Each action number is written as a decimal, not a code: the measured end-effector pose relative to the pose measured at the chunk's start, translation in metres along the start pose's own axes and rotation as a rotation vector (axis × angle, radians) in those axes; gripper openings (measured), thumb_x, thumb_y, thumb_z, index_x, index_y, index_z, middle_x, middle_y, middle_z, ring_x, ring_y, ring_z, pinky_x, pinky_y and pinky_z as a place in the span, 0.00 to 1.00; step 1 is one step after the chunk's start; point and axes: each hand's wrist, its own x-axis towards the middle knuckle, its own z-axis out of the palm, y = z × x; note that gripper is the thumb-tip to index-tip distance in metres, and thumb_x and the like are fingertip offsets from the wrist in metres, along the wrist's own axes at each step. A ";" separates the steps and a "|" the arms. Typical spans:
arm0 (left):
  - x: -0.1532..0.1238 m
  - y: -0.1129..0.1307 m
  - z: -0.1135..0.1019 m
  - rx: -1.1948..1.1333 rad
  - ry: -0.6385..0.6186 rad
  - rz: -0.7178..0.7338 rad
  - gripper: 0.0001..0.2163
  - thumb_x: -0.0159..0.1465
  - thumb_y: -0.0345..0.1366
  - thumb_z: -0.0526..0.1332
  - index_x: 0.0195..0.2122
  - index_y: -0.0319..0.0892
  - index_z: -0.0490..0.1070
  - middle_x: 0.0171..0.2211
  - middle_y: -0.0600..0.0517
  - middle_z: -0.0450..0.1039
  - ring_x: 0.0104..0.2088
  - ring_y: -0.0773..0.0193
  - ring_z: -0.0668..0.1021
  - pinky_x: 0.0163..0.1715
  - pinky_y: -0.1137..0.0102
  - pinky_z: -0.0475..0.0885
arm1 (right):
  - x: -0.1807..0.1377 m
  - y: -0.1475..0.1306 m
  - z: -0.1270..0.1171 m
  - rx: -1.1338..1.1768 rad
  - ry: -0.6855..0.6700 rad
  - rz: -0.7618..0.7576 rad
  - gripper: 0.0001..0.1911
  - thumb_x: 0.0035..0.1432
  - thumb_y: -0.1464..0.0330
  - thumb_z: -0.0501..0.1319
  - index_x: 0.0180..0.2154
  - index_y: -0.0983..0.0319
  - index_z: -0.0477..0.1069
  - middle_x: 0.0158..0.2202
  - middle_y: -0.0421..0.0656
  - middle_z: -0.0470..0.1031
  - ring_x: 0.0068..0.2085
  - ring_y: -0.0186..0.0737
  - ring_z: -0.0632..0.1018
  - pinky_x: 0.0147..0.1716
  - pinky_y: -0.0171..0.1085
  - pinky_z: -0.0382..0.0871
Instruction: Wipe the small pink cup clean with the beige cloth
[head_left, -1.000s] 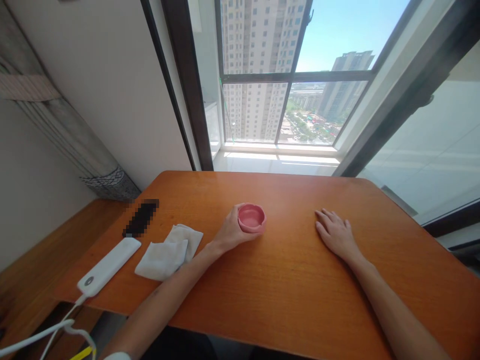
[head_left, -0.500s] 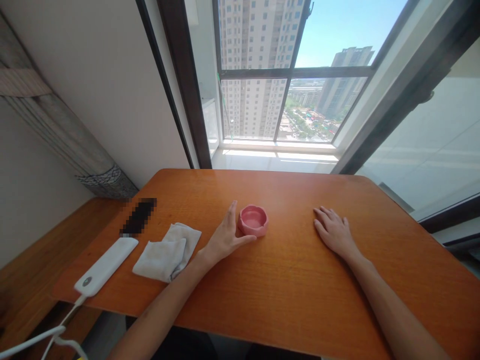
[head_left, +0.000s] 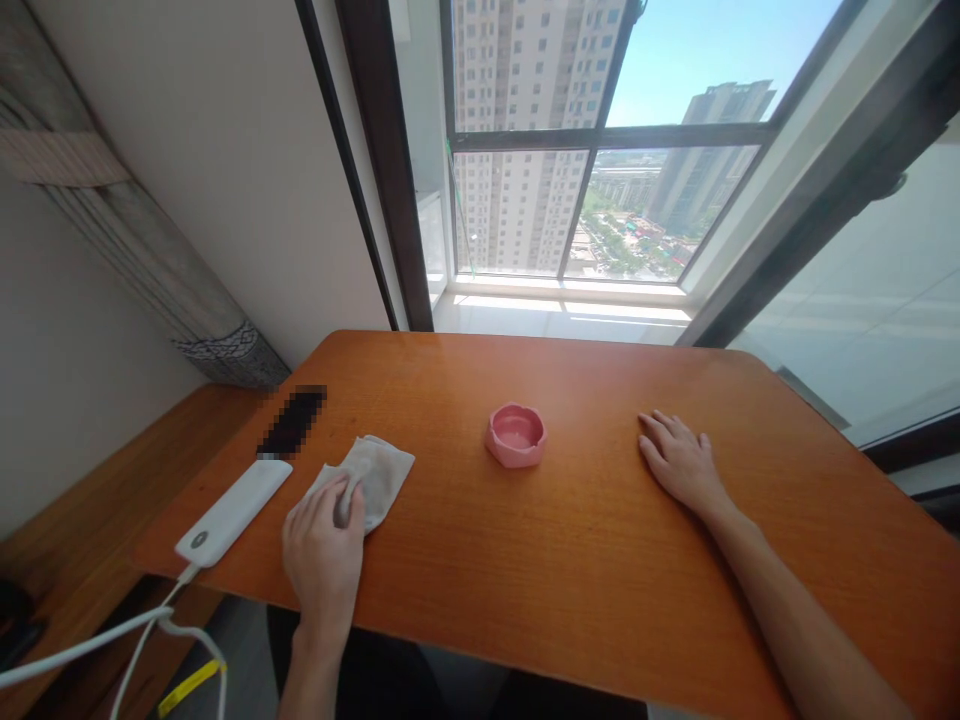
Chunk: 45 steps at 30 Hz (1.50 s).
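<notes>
My left hand [head_left: 324,535] is closed on the near part of a folded white cloth [head_left: 384,475], its fingers bunching the fabric. The far part of the cloth still lies flat on the wooden table [head_left: 570,560]. A pink ashtray [head_left: 517,440] with a faceted rim sits upright near the middle of the table, apart from both hands. On the right, my right hand [head_left: 681,465] rests palm down on the tabletop, fingers stretched out, holding nothing.
A white power strip [head_left: 234,512] with a cable [head_left: 180,580] lies along the table's left side. Beyond it is a dark pixelated object [head_left: 294,420]. A curtain [head_left: 232,350] hangs at the left, and a large window [head_left: 600,210] stands behind the table.
My left hand has left the ashtray's side, moved left and closed on the cloth. The ashtray looks slightly turned. My right hand stays in place; the view has shifted a little.
</notes>
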 end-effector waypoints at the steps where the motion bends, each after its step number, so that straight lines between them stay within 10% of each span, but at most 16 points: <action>1: 0.003 0.006 0.001 -0.024 0.028 0.008 0.13 0.75 0.44 0.57 0.52 0.48 0.77 0.55 0.43 0.83 0.56 0.43 0.82 0.62 0.47 0.73 | 0.000 0.001 0.000 0.000 -0.001 -0.001 0.30 0.76 0.56 0.44 0.68 0.61 0.69 0.72 0.56 0.69 0.74 0.64 0.65 0.70 0.74 0.55; 11: -0.011 -0.007 0.054 -0.099 -0.315 0.091 0.28 0.73 0.51 0.58 0.71 0.47 0.68 0.72 0.42 0.68 0.77 0.36 0.60 0.75 0.37 0.56 | 0.001 0.001 0.001 -0.016 -0.012 0.006 0.29 0.76 0.57 0.45 0.68 0.59 0.69 0.73 0.53 0.68 0.74 0.63 0.65 0.70 0.74 0.54; 16: -0.005 -0.011 0.054 -0.140 -0.312 0.064 0.25 0.77 0.42 0.48 0.70 0.42 0.69 0.71 0.39 0.69 0.74 0.40 0.68 0.75 0.40 0.61 | 0.000 0.000 0.000 -0.010 -0.004 0.001 0.29 0.76 0.57 0.45 0.68 0.59 0.68 0.73 0.54 0.68 0.74 0.63 0.65 0.70 0.74 0.54; 20: -0.016 0.031 0.042 -0.286 -0.370 0.172 0.24 0.78 0.37 0.49 0.74 0.51 0.62 0.70 0.46 0.72 0.73 0.51 0.71 0.73 0.48 0.69 | -0.001 -0.004 -0.004 -0.014 -0.015 0.010 0.29 0.77 0.57 0.44 0.69 0.59 0.68 0.73 0.54 0.67 0.74 0.62 0.65 0.70 0.73 0.54; 23: -0.046 0.085 0.035 -0.370 -0.534 0.558 0.30 0.76 0.30 0.50 0.78 0.55 0.54 0.74 0.50 0.65 0.75 0.54 0.66 0.74 0.50 0.68 | -0.002 -0.007 -0.005 -0.011 -0.013 0.010 0.28 0.76 0.58 0.45 0.68 0.59 0.68 0.73 0.54 0.68 0.74 0.62 0.65 0.70 0.72 0.54; 29: -0.068 0.151 0.020 -0.334 -0.800 0.965 0.31 0.78 0.39 0.56 0.79 0.44 0.49 0.80 0.47 0.48 0.80 0.52 0.52 0.80 0.51 0.50 | 0.002 -0.005 -0.008 0.039 0.029 -0.009 0.27 0.75 0.60 0.49 0.67 0.62 0.70 0.70 0.58 0.70 0.73 0.67 0.67 0.67 0.77 0.57; 32: -0.040 0.150 0.010 -0.563 -0.901 0.881 0.31 0.75 0.50 0.60 0.76 0.47 0.57 0.79 0.47 0.54 0.79 0.52 0.58 0.78 0.54 0.55 | -0.006 -0.031 -0.031 0.134 0.153 -0.116 0.27 0.74 0.63 0.52 0.68 0.66 0.69 0.70 0.62 0.69 0.72 0.66 0.67 0.68 0.72 0.63; 35: 0.007 0.140 0.022 -0.841 -0.740 0.467 0.18 0.79 0.43 0.53 0.65 0.49 0.71 0.69 0.46 0.72 0.69 0.55 0.74 0.71 0.56 0.67 | -0.039 -0.091 -0.062 0.345 0.285 -0.463 0.28 0.73 0.70 0.53 0.71 0.59 0.65 0.68 0.54 0.74 0.71 0.55 0.71 0.72 0.63 0.62; 38: 0.062 0.125 0.060 -1.022 -0.599 0.086 0.19 0.78 0.47 0.52 0.61 0.44 0.73 0.58 0.42 0.80 0.59 0.51 0.81 0.65 0.52 0.72 | -0.091 -0.162 -0.078 0.396 -0.019 -0.833 0.33 0.72 0.68 0.59 0.75 0.60 0.59 0.71 0.52 0.71 0.73 0.55 0.68 0.74 0.59 0.61; 42: 0.109 0.106 0.111 -0.925 -1.099 0.202 0.49 0.55 0.52 0.78 0.74 0.48 0.59 0.71 0.39 0.68 0.72 0.41 0.69 0.74 0.47 0.60 | -0.143 -0.214 -0.060 0.347 -0.309 -0.910 0.53 0.66 0.51 0.68 0.79 0.67 0.47 0.79 0.57 0.52 0.79 0.63 0.54 0.77 0.62 0.53; 45: 0.105 0.108 0.129 -0.829 -1.121 0.294 0.65 0.42 0.52 0.84 0.78 0.50 0.52 0.75 0.38 0.60 0.77 0.33 0.58 0.76 0.39 0.49 | -0.155 -0.215 -0.040 0.306 -0.295 -0.785 0.56 0.64 0.55 0.71 0.79 0.68 0.44 0.79 0.57 0.48 0.79 0.60 0.55 0.75 0.57 0.59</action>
